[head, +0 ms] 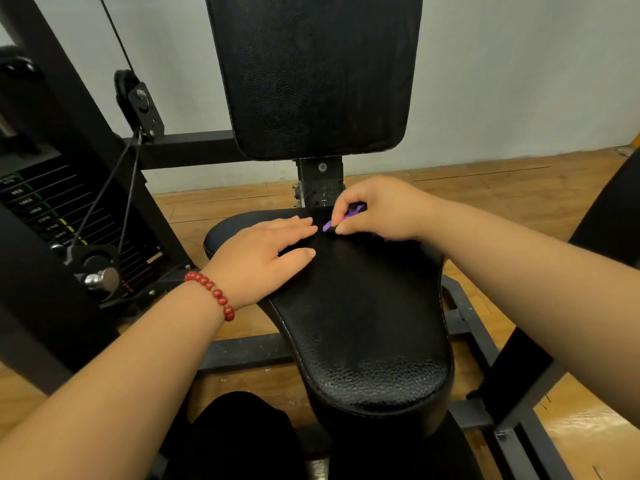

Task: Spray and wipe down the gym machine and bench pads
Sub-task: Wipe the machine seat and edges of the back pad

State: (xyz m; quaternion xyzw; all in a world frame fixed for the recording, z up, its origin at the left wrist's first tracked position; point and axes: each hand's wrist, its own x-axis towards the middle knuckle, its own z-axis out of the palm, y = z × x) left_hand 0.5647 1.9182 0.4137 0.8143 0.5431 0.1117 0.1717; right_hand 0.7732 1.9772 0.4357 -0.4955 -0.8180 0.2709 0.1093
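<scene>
A right hand (pixel 377 209) curls its fingers and thumb around a small purple-and-black object (pixel 341 220), too hidden to identify, at the rear of a black seat pad (pixel 363 323). Just beside it at nine o'clock, the left hand (pixel 266 251) lies flat on the pad with its fingers straight, holding nothing, and a red bead bracelet (pixel 211 294) circles its wrist. At twelve o'clock from the hands the upright back pad (pixel 311 74) rises on its metal post. The weight stack (pixel 41 216) stands at nine o'clock, and a wooden floor (pixel 502 181) runs beneath the machine.
</scene>
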